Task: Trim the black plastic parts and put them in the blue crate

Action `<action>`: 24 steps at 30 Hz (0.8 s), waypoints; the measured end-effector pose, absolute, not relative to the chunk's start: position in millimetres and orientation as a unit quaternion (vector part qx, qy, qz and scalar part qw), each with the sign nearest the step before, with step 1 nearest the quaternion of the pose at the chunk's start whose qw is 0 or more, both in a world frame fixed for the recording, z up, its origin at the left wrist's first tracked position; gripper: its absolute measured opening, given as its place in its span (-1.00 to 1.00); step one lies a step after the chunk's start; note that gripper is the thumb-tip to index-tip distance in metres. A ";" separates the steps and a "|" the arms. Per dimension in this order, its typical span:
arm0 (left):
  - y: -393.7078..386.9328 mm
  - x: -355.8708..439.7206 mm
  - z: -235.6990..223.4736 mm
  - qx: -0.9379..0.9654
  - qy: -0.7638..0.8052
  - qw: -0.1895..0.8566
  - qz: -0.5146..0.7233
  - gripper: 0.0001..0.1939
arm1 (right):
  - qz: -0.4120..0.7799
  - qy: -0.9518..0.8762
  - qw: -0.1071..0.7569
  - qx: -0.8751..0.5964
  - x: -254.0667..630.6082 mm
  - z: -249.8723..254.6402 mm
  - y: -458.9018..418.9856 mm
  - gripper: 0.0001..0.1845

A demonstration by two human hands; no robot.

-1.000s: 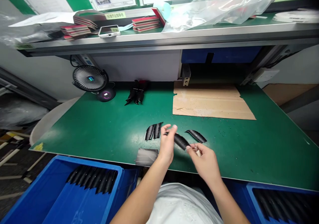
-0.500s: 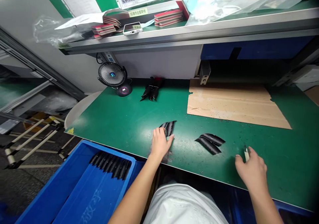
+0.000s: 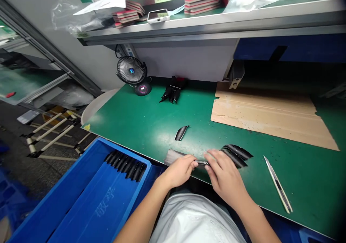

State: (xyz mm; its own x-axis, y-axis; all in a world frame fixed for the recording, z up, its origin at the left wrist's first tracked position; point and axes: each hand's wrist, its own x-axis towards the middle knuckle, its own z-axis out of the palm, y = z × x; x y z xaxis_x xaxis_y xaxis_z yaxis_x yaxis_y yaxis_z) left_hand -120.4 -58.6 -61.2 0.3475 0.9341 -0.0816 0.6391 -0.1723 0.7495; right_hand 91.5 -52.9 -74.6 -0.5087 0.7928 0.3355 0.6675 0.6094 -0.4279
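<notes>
At the near edge of the green table [image 3: 140,117], my left hand [image 3: 180,170] pinches one end of a curved black piece [image 3: 202,162]. My right hand [image 3: 224,174] lies over the other end of that piece with fingers curled on it. Two more black curved pieces [image 3: 238,153] lie side by side just right of my right hand. A single black piece [image 3: 181,132] lies alone farther back. A thin white-handled knife [image 3: 278,184] rests on the table to the right, apart from both hands.
A blue bin [image 3: 89,196] with a row of several black pieces stands below the table's left front. A cardboard sheet [image 3: 270,113] covers the back right. A small fan [image 3: 131,70], a bundle of black pieces [image 3: 172,91] and a shelf with a phone [image 3: 158,15] are at the back.
My left hand took one black piece from the pair and drew it to the table edge. My right hand let go of the knife, which now lies on the table, and joined the left.
</notes>
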 end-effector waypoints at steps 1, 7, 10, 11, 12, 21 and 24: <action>-67.0 -124.8 -60.4 0.713 0.546 0.386 0.212 -0.70 | 0.139 -0.883 0.212 -0.394 88.3 -77.7 -52.9 -0.64; -90.6 -157.3 -74.4 0.602 0.662 0.360 0.266 -0.56 | 0.152 -0.939 0.119 -0.285 52.3 -94.2 -54.7 -0.53; -84.1 -174.2 -81.3 0.574 0.698 0.314 0.290 -0.58 | 0.134 -0.937 0.122 -0.298 30.9 -103.1 -48.4 -0.55; -80.1 -181.1 -83.7 0.564 0.713 0.292 0.297 -0.62 | 0.125 -0.937 0.119 -0.305 27.9 -107.1 -44.8 -0.56; -75.6 -188.7 -86.5 0.550 0.731 0.267 0.303 -0.67 | 0.118 -0.937 0.115 -0.307 27.2 -111.4 -40.6 -0.58; -46.6 -222.8 -126.0 0.382 0.871 0.109 0.289 -0.74 | 0.094 -0.948 0.087 -0.293 16.1 -125.4 -14.3 -0.59; -46.8 -220.7 -131.2 0.384 0.873 0.095 0.283 -0.76 | 0.093 -0.954 0.078 -0.274 22.7 -123.7 -18.3 -0.60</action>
State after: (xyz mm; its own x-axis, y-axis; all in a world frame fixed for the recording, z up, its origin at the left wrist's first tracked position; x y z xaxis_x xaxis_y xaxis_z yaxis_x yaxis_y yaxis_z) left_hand -220.7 -46.8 -131.2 -0.6863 0.7254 0.0522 0.6178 0.5437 0.5681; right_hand 22.7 -18.3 -123.7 -0.8381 0.5367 0.0976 0.5076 0.8328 -0.2207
